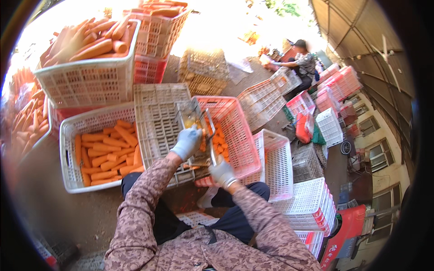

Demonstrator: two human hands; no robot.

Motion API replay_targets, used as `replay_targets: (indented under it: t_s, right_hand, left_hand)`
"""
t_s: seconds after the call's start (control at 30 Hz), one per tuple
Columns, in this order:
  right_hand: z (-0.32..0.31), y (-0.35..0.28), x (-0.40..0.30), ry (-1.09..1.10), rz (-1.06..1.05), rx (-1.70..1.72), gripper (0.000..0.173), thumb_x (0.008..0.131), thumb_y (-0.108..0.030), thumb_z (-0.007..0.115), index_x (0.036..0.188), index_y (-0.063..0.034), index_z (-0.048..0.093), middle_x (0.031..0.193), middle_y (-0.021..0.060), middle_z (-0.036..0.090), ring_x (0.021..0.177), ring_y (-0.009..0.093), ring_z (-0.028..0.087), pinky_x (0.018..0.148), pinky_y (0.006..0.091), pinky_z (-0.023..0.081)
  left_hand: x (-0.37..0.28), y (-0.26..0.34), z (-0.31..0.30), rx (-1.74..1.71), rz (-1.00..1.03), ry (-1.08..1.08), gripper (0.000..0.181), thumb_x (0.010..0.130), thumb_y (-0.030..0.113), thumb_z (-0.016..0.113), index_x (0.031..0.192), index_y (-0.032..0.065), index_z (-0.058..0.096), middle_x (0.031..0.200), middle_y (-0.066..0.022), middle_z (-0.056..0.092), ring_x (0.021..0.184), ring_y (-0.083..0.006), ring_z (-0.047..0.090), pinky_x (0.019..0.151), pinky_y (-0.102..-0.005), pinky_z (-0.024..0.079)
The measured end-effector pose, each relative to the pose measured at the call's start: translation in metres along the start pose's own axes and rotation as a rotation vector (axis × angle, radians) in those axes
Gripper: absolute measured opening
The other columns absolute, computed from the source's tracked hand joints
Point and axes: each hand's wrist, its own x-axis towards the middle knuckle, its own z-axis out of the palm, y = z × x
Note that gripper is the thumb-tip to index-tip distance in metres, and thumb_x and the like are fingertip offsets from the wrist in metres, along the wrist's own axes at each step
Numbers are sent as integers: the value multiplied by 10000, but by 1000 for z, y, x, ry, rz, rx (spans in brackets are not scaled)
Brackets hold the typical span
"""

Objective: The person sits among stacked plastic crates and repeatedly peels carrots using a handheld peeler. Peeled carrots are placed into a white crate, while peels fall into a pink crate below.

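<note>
My left hand [188, 142], in a pale work glove, presses on orange carrot pieces [203, 140] at a metal cutting tool mounted over an upturned grey plastic crate [159, 111]. My right hand [222, 172], gloved too, is closed around the lower end of the tool's long metal lever [212, 149]. Beyond the blade, cut carrot chunks [219, 140] lie in a pink plastic crate [242, 135]. On the left, a white plastic crate [98, 113] holds many peeled carrots [108, 152]. How my left fingers meet the carrot is partly hidden.
Crates heaped with carrots [88, 44] stand at the upper left. White crates [278, 162] and a crate stack [301, 206] are close on my right. Farther off, a person [303, 64] sits among more crates. A red vehicle part [346, 230] shows at the lower right.
</note>
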Motion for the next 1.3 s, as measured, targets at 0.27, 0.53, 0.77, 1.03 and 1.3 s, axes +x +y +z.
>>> replay_targets:
  t_s: [0.27,0.53,0.77,1.03,1.3]
  right_hand:
    - [-64,-55,-18,-288,19,315,400,875,-383,549,1024,-13,563,939,268,695,956,443,666,838,523,510]
    - [-46,-41,-8,-216,-37,251,411,823,-333,646,1081,-22,566,982,293,676,970,430,665,820,478,526]
    - [16,-3,-6,-19,-5,39,497,822,-405,600,1172,-64,509,1071,281,680,1026,450,651,913,526,490]
    - [9,0,1,-83,5,149,562,849,-382,583,1288,-40,507,1130,269,675,1076,413,644,925,488,497]
    - [92,28,32,16,-344,52,453,895,-363,573,1187,-16,558,1078,239,650,1035,396,617,854,479,509]
  left_hand:
    - [-5,-4,-15,87,45,-60,111,830,104,627,932,59,628,948,-186,658,809,-348,701,692,-425,571]
    - [-7,-17,7,-18,-26,18,125,819,94,618,936,53,609,949,-203,653,812,-370,692,689,-452,561]
    - [6,4,-2,-154,-114,12,117,909,177,616,917,63,641,905,-172,662,819,-344,679,774,-433,551]
    - [41,80,-92,-530,48,538,236,835,106,769,1034,40,661,948,-130,647,742,-239,649,672,-354,555]
    - [86,240,26,-418,382,-114,796,813,301,762,1480,124,365,1376,-237,485,1014,-398,676,852,-453,589]
